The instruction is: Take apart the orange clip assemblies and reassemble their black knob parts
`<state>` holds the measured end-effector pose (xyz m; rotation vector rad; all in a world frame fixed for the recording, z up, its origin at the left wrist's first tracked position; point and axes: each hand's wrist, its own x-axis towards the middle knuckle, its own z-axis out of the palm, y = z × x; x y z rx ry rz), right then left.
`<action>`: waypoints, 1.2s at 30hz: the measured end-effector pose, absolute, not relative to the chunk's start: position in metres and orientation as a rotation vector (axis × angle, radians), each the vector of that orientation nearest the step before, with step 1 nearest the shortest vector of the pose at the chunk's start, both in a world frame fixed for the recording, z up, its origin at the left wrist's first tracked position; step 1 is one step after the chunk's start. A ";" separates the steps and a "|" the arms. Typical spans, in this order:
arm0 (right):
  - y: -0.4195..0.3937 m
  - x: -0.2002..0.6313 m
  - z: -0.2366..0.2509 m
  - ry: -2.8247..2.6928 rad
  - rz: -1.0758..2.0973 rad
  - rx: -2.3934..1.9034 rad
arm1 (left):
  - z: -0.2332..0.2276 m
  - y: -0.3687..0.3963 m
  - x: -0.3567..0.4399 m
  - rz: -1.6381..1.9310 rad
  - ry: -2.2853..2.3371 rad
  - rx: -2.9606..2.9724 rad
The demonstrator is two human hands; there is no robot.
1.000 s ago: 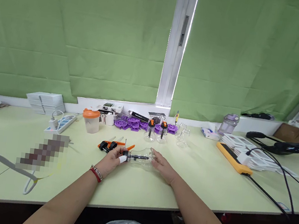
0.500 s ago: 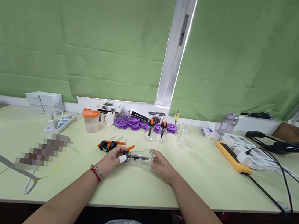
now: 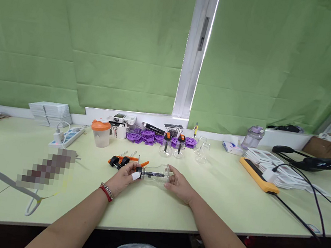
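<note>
Lying on its side above the table, a clear bottle (image 3: 158, 173) with a dark tube inside spans my two hands. My left hand (image 3: 125, 179) is closed around its black top, and one finger wears a white wrap. At the base end, my right hand (image 3: 179, 184) grips the bottle with bent fingers. Black-and-orange sprayer heads (image 3: 123, 161) with thin tubes lie just beyond my left hand. Farther back, a pair of clear bottles (image 3: 165, 150) with black-and-orange tops stand upright, beside clear bottles (image 3: 202, 156) without tops.
Purple plastic pieces (image 3: 148, 136) are heaped along the wall. An orange-lidded cup (image 3: 102, 137) and a power strip (image 3: 73, 137) stand left. At the left front lies a white hanger (image 3: 34, 200). Rightward are an orange power strip (image 3: 256, 176), cables and stacked white frames (image 3: 287, 174).
My right hand's fingers have shifted slightly at the bottle's base. The left hand and the bottle stay almost where they were.
</note>
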<state>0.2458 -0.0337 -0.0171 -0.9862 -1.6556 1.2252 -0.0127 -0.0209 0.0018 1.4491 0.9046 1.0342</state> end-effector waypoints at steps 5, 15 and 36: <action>-0.032 0.242 -0.014 -1.602 1.211 -1.035 | 0.001 -0.020 -0.013 1.041 0.884 1.445; -0.034 0.244 -0.013 -1.603 1.241 -0.998 | -0.002 -0.018 -0.014 1.038 0.885 1.442; -0.034 0.244 -0.015 -1.640 1.220 -1.000 | 0.000 -0.020 -0.013 1.024 0.866 1.463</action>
